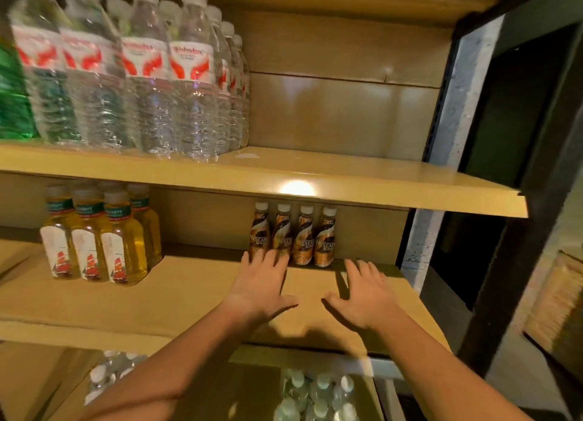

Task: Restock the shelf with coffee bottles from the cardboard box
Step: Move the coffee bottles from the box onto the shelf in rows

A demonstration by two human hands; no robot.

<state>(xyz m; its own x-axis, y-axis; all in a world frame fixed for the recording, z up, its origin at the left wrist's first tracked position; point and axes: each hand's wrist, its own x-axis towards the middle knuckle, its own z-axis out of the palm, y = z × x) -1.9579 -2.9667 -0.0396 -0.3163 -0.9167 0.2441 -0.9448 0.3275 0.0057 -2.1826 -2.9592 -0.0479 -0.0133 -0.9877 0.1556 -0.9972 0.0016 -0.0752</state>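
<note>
Several brown-and-gold coffee bottles (pixel 293 236) with white caps stand in a row at the back of the middle shelf (pixel 176 291). My left hand (pixel 260 283) hovers flat over the shelf, fingers spread, its fingertips just in front of the two leftmost bottles. To the right, my right hand (pixel 366 291) is also spread flat and holds nothing, a little short of the rightmost bottle. At the bottom of the view lies the cardboard box (pixel 252 386), with white bottle caps (pixel 315 395) showing inside it.
Yellow drink bottles (pixel 97 240) stand on the left of the middle shelf. Water bottles (pixel 135 73) fill the left of the upper shelf (pixel 347 174), beside a green bottle (pixel 12 98). A dark frame post (pixel 517 199) bounds the right side.
</note>
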